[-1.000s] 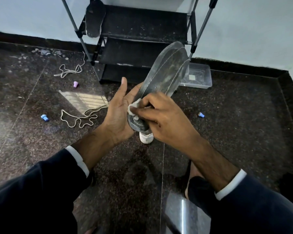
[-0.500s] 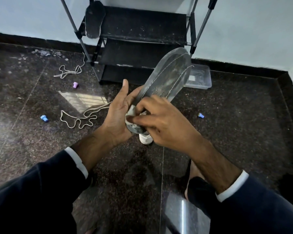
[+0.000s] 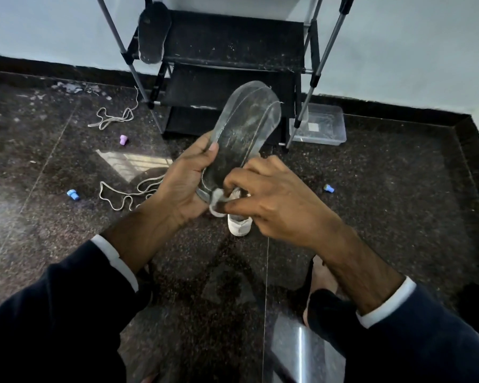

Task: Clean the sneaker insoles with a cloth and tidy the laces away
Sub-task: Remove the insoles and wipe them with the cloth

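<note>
Your left hand (image 3: pixel 183 186) grips the grey insole (image 3: pixel 241 134) by its lower edge, thumb across its face, toe end raised toward the shoe rack (image 3: pixel 233 51). Your right hand (image 3: pixel 271 200) pinches a small white cloth (image 3: pixel 217 199) against the insole's heel. Two laces (image 3: pixel 122 193) lie loose on the floor (image 3: pixel 371 203).

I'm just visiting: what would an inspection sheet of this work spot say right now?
Surface: dark speckled floor, glossy, dusty near the wall.
Job's things: grey insole held up; white cloth at its heel end; second insole on the rack; two laces loose on the floor; white sneaker below the hands.
Clutter: purple cap, two blue caps, clear tub.
Grips: left hand holds the insole; right hand pinches the cloth.
Cables: nothing seen.
Surroundings: pale wall, dark skirting.
</note>
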The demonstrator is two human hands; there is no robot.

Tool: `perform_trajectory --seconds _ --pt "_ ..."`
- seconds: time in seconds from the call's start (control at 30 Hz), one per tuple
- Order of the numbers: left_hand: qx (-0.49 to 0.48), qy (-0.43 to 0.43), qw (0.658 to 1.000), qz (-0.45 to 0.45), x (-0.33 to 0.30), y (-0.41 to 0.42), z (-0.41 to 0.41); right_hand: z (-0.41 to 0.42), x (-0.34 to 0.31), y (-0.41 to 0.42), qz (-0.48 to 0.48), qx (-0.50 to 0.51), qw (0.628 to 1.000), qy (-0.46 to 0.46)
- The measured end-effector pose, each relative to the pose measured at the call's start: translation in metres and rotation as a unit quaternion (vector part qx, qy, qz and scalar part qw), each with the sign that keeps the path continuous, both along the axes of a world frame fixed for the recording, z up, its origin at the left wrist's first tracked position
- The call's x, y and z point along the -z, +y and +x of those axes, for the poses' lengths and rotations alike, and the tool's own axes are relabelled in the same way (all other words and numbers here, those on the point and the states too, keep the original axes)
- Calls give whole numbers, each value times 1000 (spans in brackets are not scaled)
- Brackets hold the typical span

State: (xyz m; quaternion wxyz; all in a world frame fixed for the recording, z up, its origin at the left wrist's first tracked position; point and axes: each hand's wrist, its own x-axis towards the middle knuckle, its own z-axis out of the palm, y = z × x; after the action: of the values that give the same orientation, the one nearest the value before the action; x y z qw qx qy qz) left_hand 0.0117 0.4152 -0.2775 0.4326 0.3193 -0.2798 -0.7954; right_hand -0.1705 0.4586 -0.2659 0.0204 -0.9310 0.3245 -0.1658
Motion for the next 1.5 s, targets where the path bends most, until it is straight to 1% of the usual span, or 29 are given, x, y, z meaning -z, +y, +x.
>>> perform_trajectory --seconds 0.07,0.1,0.2,0.27,0.33,0.43,0.57,0.63,0.73,0.87,0.9,0.93,1.03,1.1,1.13,1.2,1.27,1.33,1.43,1.5 --pt "-13 -11 1000 -11 0 -3 4 -12 2 -5 5 29 1000 9" --pt "-21 -21 999 -16 1 -3 6 -18 3 -7 27 48 998 -19" --pt "-48 -46 998 -16 5 -4 7 -23 1 -9 101 102 974 -174" --pt "-61 -39 997 -14 8 -4 5 -8 3 -4 87 124 967 -205" --pt "-75 -25 997 -10 8 -4 1 12 10 2 47 134 972 -186" --pt "-86 2 996 -7 7 -4 -1 30 22 10 14 116 983 -139" --pt "-100 13 995 7 4 -4 3 29 21 8 -70 80 991 -77" --pt "-103 18 994 13 3 -4 3 25 19 5 -97 72 991 -51" --pt "-116 18 993 15 6 -6 7 17 20 0 -100 69 992 -35" --pt "-120 7 993 -12 8 -7 12 1 29 -6 -60 71 996 16" --pt "-117 4 993 -19 7 -7 12 -2 29 -7 -38 70 997 1" --pt "-113 0 993 -26 7 -6 11 -4 27 -7 -12 73 997 -33" --pt "-115 -9 992 -42 9 -7 11 -1 16 -7 46 100 979 -174" --pt "-110 -9 993 -49 10 -6 9 4 11 -6 47 131 962 -235" --pt "-104 -7 993 -54 10 -6 7 8 12 -6 35 147 958 -244" --pt "-87 0 994 -63 10 -3 0 14 16 -3 6 174 961 -216" --pt "-80 2 995 -65 10 -1 -4 18 22 1 -28 166 976 -139" --pt "-77 2 995 -63 10 -2 -5 18 24 1 -70 153 983 -79" --pt "-73 9 995 -63 10 -2 -4 11 21 -4 -120 161 978 -48" --pt "-79 -3 995 -65 14 -2 -2 4 24 -7 -111 179 977 -30"
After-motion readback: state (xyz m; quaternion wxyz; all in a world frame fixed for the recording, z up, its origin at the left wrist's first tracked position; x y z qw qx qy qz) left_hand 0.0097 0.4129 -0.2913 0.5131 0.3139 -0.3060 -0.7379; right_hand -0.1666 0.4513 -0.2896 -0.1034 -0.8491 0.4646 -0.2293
